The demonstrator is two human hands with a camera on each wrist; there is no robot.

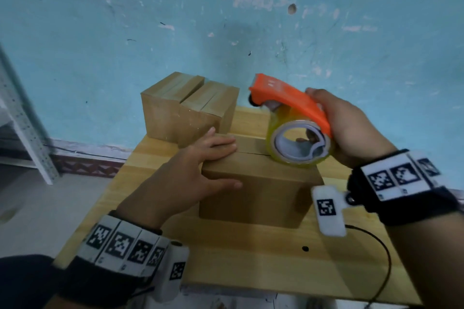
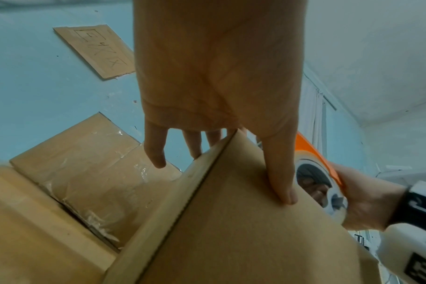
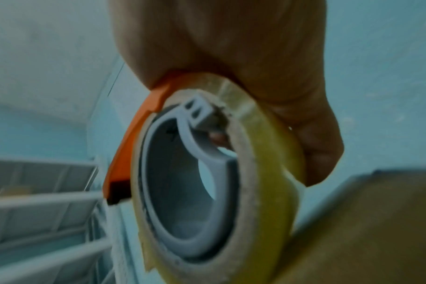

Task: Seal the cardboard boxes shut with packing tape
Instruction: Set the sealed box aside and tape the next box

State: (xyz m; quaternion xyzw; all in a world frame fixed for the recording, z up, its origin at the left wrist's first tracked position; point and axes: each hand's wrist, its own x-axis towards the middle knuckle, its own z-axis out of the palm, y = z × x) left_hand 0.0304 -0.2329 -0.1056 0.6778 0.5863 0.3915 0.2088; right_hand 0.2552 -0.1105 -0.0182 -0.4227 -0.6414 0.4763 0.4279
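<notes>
A closed cardboard box (image 1: 256, 190) stands in the middle of the wooden table (image 1: 226, 258), its top seam running left to right. My left hand (image 1: 200, 165) lies flat on the box's left top edge, fingers straight, thumb down the near side (image 2: 282, 178). My right hand (image 1: 351, 128) grips an orange tape dispenser (image 1: 288, 100) loaded with a clear yellowish tape roll (image 1: 298, 143), held above the box's right top end. In the right wrist view the tape roll (image 3: 263, 192) fills the middle, with the box (image 3: 365, 230) at the lower right.
Two more cardboard boxes (image 1: 185, 108) stand together at the table's far left against the blue wall; the left wrist view shows clear tape on one of these boxes (image 2: 92, 159). A white metal shelf (image 1: 22, 120) stands at the left. A black cable (image 1: 381, 266) runs over the table's right edge.
</notes>
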